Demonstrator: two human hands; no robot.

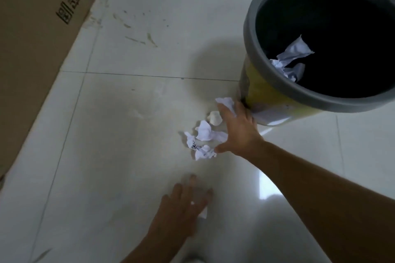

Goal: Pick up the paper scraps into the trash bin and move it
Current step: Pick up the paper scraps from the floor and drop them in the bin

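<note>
Scraps [203, 139] on floor [119, 113] beside bin [277, 89] | right hand [237, 132] spread wide over them, holding nothing, likely to scoop | left hand [181, 203] curled on one scrap [203, 213] | some paper [290, 60] already inside bin

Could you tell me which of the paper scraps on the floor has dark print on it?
The scrap nearest the right hand's thumb, the printed scrap; the others look plain white.

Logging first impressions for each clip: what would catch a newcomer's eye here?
The grey-rimmed trash bin at upper right, crumpled paper already inside. Beside its base, white paper scraps lie on the pale tiled floor, the right hand spread over them. Nearer the camera, the left hand covers another scrap.
</note>
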